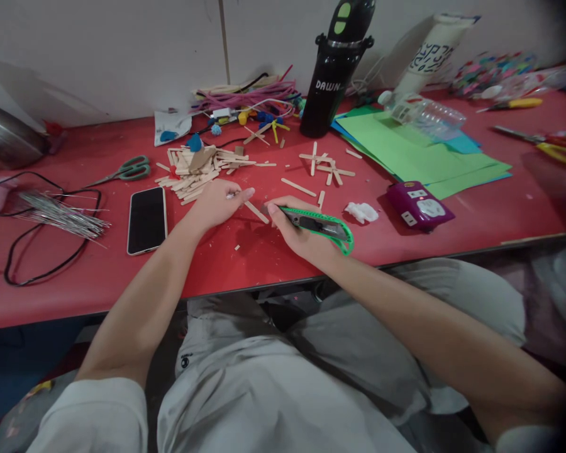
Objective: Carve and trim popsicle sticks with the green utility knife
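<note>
Your right hand (296, 228) is clamped around the cutter (319, 224), its front near the free end of the stick (257, 212), while your left hand (219, 204) grips the stick's other end over the table (226, 270).

Shirt (273, 402): pale grey, creased
Sleeves (97, 418): short, pale, wide
Trousers (358, 343): grey, loose
Emblem (185, 362): small, round, dark, wearer's left
Forearms (156, 289): bare
</note>
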The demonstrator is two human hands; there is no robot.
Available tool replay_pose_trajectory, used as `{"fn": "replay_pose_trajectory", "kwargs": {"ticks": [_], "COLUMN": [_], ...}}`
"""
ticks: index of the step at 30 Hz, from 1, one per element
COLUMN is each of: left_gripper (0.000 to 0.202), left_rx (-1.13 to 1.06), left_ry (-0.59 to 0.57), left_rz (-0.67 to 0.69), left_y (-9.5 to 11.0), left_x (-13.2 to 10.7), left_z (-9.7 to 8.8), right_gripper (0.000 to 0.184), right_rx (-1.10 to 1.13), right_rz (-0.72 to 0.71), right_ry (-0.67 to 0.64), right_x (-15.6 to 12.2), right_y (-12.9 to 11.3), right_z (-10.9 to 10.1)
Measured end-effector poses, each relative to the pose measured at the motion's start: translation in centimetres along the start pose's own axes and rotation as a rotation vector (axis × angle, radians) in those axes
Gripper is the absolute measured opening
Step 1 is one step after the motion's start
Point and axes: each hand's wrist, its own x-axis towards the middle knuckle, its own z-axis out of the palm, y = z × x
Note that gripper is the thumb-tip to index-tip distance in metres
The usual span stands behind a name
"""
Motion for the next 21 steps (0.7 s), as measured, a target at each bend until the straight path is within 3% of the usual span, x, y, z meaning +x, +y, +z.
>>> {"fn": "replay_pose_trajectory", "kwargs": {"ticks": [6, 12, 21], "left_gripper": [0.045, 0.041, 0.034], "left_rx": [-0.005, 0.051, 0.054], "left_ry": [-0.093, -0.404, -0.497], "left_rz": [0.026, 0.099, 0.066], "left_y": [-0.1, 0.5, 0.9], "left_x": [-0.3, -0.6, -0.7], "left_z": [-0.7, -1.7, -1.6], "right_gripper": [0.026, 0.023, 0.023], "right_rx": [-0.026, -0.074, -0.045], "right_rz": [-0.014, 0.012, 0.011], "right_ry": [-0.046, -0.016, -0.036], "right_x": [0.0, 0.1, 0.0], "right_y": [-0.1, 0.0, -0.2], "right_z": [-0.3, -0.1, -0.2]}}
